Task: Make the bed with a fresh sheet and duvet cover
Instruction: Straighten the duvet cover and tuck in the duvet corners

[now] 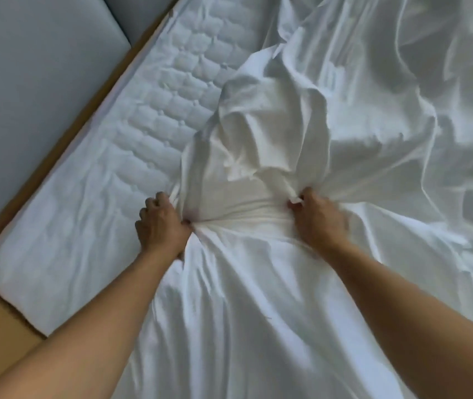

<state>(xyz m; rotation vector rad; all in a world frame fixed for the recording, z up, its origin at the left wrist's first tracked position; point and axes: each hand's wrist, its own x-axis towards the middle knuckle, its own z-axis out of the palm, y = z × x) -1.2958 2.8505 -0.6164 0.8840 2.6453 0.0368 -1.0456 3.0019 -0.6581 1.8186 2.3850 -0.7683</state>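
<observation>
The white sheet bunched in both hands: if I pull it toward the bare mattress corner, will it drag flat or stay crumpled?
The sheet looks floppy, gathering into folds where the left hand and right hand grip it. It likely drags easily over the mattress but keeps its wrinkles.

A loose sheet lies bunched over the mattress, gathered between the left grip and the right grip, a raised fold just beyond them. Left of the left grip the mattress lies uncovered, its corner nearest the bed frame, with the wall beyond. Right of the right grip, the sheet spreads across the bed.
</observation>
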